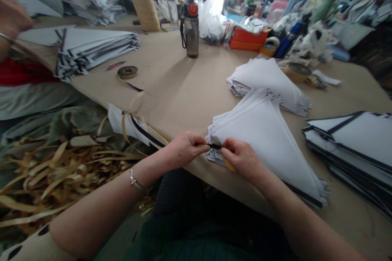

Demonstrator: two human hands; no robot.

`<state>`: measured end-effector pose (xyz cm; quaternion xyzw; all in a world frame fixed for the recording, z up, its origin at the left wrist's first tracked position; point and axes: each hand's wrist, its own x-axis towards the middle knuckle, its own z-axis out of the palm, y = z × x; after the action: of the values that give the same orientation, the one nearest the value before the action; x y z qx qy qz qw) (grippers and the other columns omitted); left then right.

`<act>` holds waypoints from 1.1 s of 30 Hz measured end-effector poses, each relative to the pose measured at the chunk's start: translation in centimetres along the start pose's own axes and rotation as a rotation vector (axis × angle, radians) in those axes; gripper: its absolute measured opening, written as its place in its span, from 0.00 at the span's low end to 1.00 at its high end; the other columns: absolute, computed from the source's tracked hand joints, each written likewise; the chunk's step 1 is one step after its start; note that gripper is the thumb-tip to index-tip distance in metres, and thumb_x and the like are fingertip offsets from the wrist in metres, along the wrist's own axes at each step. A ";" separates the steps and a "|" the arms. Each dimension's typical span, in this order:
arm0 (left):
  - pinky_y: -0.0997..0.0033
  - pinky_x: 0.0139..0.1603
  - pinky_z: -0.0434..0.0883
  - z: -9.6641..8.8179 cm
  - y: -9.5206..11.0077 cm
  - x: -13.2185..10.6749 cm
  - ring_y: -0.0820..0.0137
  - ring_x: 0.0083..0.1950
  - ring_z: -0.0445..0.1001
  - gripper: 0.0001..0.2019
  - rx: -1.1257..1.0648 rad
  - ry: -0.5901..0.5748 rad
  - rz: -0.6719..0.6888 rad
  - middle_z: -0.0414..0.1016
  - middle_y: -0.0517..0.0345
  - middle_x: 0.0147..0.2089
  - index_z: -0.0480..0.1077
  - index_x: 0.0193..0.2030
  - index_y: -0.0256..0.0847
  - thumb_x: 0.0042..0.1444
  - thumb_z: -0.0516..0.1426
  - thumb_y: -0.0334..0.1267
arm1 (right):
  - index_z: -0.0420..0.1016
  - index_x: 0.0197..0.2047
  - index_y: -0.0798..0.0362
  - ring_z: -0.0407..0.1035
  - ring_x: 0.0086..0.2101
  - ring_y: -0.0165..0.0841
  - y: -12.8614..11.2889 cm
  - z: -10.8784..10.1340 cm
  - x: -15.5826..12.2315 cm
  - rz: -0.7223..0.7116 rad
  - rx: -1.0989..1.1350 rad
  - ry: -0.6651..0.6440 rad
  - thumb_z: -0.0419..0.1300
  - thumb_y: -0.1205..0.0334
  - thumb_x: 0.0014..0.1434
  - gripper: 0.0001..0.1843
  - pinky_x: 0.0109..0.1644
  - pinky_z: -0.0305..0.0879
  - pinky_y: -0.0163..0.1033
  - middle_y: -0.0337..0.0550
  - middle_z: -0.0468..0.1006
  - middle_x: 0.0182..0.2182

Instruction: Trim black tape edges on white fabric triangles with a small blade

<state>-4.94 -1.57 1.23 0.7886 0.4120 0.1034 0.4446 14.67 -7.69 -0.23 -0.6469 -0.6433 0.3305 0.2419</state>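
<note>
My left hand is closed in a pinch on a strip of black tape. Fingers of my right hand pinch the same strip a short way to the right, so a small length spans between them. Under the right fingers a yellow piece shows; I cannot tell what it is. Behind both hands lies a fanned stack of white triangular panels. More black tape trails left of my left hand along the table edge, beside tan backing strips.
A tape roll and a dark bottle stand on the table. Further white panels lie behind, and black-edged panels at right. Discarded tan strips heap at left, near another person's hand.
</note>
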 end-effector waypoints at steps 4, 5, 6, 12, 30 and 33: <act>0.70 0.41 0.64 0.4 0.3 -0.3 0.69 0.37 0.68 0.10 0.190 0.132 0.311 0.73 0.54 0.34 0.74 0.28 0.36 0.58 0.54 0.35 | 0.64 0.33 0.52 0.70 0.27 0.30 0.5 -2.9 -0.5 0.203 0.763 0.093 0.56 0.55 0.56 0.09 0.32 0.66 0.36 0.39 0.77 0.28; 0.68 0.45 0.65 0.8 0.3 -0.2 0.68 0.40 0.69 0.10 0.241 0.118 0.402 0.74 0.53 0.37 0.74 0.30 0.37 0.59 0.54 0.35 | 0.63 0.34 0.52 0.72 0.28 0.31 0.4 -3.3 -0.6 0.249 0.889 0.090 0.56 0.56 0.55 0.09 0.34 0.68 0.38 0.40 0.78 0.30; 0.66 0.47 0.65 1.2 0.3 -0.1 0.68 0.41 0.69 0.11 0.286 0.091 0.469 0.75 0.53 0.38 0.74 0.30 0.38 0.60 0.53 0.35 | 0.62 0.35 0.52 0.73 0.29 0.32 0.2 -3.4 -0.6 0.290 0.980 0.078 0.57 0.57 0.54 0.09 0.36 0.69 0.40 0.41 0.79 0.31; 0.65 0.46 0.66 3.5 -0.2 1.7 0.69 0.38 0.69 0.11 0.296 0.077 0.512 0.74 0.55 0.34 0.73 0.26 0.38 0.58 0.54 0.32 | 0.60 0.36 0.51 0.74 0.27 0.34 0.8 -3.3 -0.7 0.344 1.085 0.148 0.58 0.59 0.53 0.10 0.36 0.72 0.43 0.39 0.78 0.26; 0.74 0.30 0.62 2.8 0.5 2.3 0.74 0.28 0.67 0.08 -0.111 0.231 -0.097 0.74 0.60 0.26 0.76 0.32 0.37 0.49 0.56 0.35 | 0.77 0.38 0.53 0.70 0.28 0.33 4.8 -5.3 -2.9 -0.004 -0.112 0.226 0.55 0.58 0.56 0.12 0.36 0.63 0.38 0.42 0.77 0.28; 0.73 0.30 0.62 3.2 0.4 2.8 0.72 0.29 0.68 0.08 -0.012 0.206 -0.091 0.75 0.58 0.27 0.76 0.34 0.38 0.49 0.56 0.33 | 0.77 0.38 0.53 0.72 0.32 0.35 5.3 -5.6 -3.3 -0.006 -0.103 0.265 0.55 0.57 0.56 0.12 0.39 0.65 0.39 0.44 0.79 0.33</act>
<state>-1.30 -1.57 -0.90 0.7514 0.4904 0.1660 0.4091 22.53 -10.64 -0.07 -0.6945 -0.6238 0.2077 0.2922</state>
